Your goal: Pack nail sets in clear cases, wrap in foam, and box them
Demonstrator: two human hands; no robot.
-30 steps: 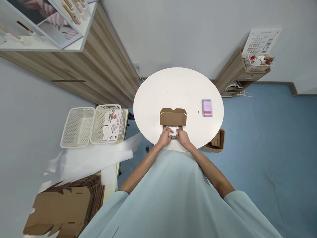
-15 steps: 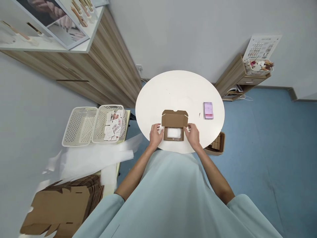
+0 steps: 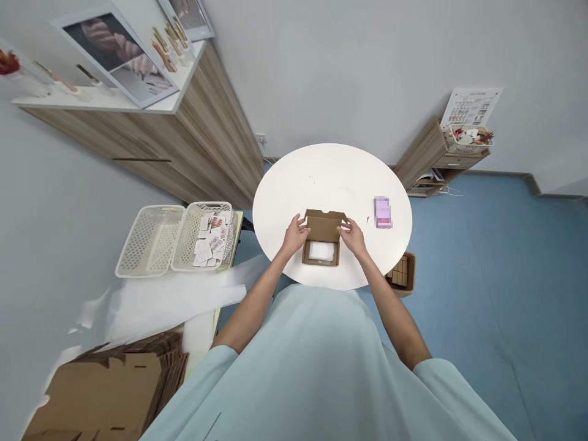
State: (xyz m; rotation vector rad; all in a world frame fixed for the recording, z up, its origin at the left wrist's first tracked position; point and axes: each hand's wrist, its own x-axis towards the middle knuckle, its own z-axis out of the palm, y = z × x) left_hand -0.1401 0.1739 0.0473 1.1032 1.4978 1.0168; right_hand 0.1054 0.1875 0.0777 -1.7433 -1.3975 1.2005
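Note:
A small brown cardboard box stands near the front of the round white table, its lid raised at the back. Inside lies a white wrapped packet. My left hand is at the lid's left side flap, fingers bent round it. On the opposite side my right hand has thumb and fingers at the right flap. Both flaps are partly covered by the fingers.
A pinkish-purple pack lies on the table's right. At left are white baskets, one holding printed cards, white sheets and a stack of flat cardboard. A carton of small boxes stands on the floor at right.
Both hands have moved up from the box's sides to the lid's side flaps and taken hold of them. The lid's flaps are bent inward a little. The camera view has shifted slightly.

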